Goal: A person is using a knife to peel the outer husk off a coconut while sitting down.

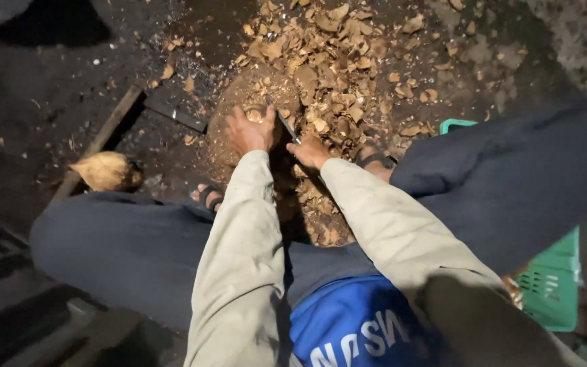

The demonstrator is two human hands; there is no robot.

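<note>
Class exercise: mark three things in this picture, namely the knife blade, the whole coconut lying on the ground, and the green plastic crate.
knife blade (285, 125), head view, middle of the blade above the right hand.
whole coconut (107, 170), head view, middle of its pale husk.
green plastic crate (552, 282), head view, its slotted side wall.

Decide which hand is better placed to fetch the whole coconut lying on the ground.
Probably left. The coconut lies on that side, the left hand is nearer, and the right hand already holds the knife.

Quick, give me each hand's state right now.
Left hand: closed on a coconut, pressing it down.
Right hand: shut on a knife, blade against the coconut.
</note>
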